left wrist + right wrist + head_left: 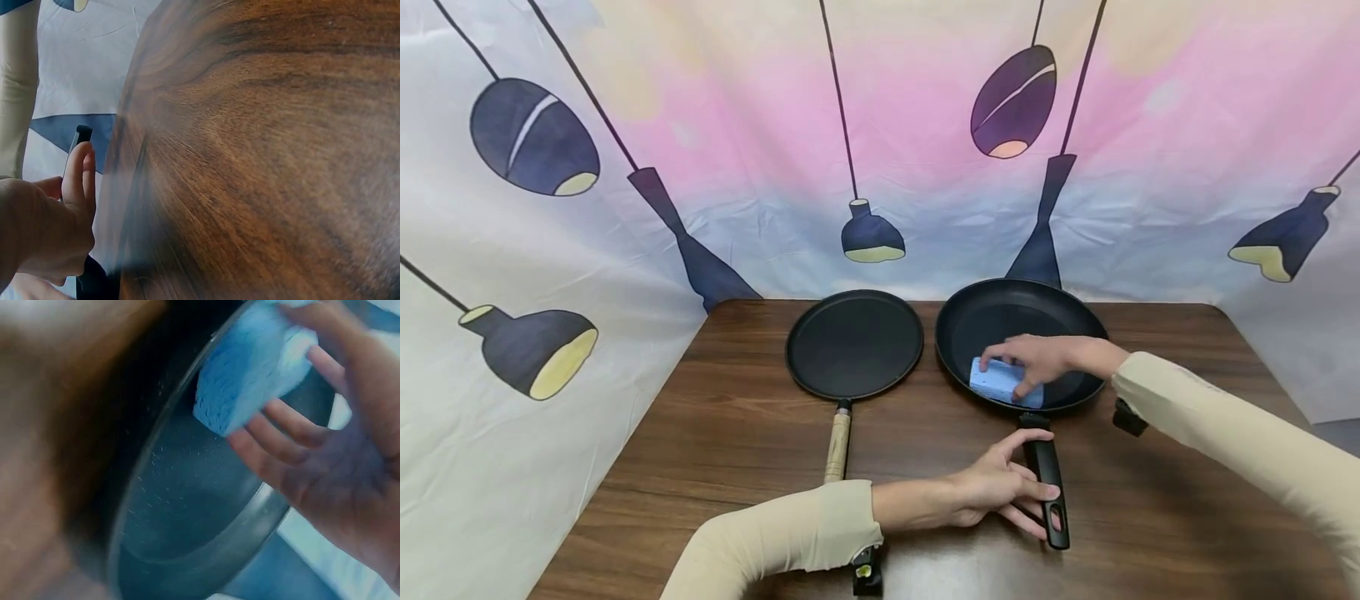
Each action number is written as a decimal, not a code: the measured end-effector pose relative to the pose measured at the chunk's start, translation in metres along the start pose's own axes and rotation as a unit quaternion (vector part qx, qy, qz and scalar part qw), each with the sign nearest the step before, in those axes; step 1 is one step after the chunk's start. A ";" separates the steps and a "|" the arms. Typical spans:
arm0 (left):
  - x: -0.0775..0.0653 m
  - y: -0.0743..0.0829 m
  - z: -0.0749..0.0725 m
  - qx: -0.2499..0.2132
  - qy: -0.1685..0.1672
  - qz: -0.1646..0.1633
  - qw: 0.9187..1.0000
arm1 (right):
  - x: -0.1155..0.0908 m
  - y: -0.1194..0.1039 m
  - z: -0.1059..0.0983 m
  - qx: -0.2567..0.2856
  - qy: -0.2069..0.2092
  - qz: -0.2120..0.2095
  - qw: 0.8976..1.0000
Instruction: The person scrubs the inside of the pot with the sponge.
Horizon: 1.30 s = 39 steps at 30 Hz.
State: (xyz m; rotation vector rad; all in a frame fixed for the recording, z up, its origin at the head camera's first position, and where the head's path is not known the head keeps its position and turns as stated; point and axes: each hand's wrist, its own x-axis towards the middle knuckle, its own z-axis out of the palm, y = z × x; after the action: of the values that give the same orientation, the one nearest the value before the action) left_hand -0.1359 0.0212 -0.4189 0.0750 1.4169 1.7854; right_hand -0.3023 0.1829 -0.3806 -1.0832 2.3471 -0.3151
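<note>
A large black frying pan [1015, 312] stands at the back right of the table, its black handle [1047, 475] pointing to the front. My left hand [996, 487] grips that handle, thumb and fingers on either side of it; the left wrist view shows the same hand [59, 225] from behind. Inside the pan my right hand [1037, 360] holds a light blue sponge [1000, 383] against the near inner side. Close up in the right wrist view, thumb and fingers pinch the sponge [240, 369]. Small light specks dot the pan's inner surface [181, 494].
A flat black crepe pan [854, 343] with a light wooden handle [837, 446] lies left of the frying pan. Both pans are on a dark brown wooden table [730, 417]. A cloth printed with lamps [760, 150] hangs behind the table's far edge.
</note>
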 end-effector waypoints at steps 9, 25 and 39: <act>0.000 0.000 -0.001 -0.008 0.003 -0.011 1.000 | 0.055 0.011 -0.011 -0.138 0.121 0.001 0.983; 0.000 -0.003 0.000 -0.013 0.006 -0.009 1.000 | 0.060 0.054 -0.030 -0.317 0.201 0.171 0.911; 0.000 -0.002 -0.001 -0.010 0.002 -0.001 1.000 | -0.006 0.073 -0.034 -0.338 0.180 0.247 0.890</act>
State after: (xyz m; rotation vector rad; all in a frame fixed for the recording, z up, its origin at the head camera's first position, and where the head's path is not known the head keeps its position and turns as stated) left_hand -0.1352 0.0199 -0.4212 0.0600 1.4009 1.7976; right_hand -0.3646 0.2345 -0.3809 -0.6765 3.0678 0.5867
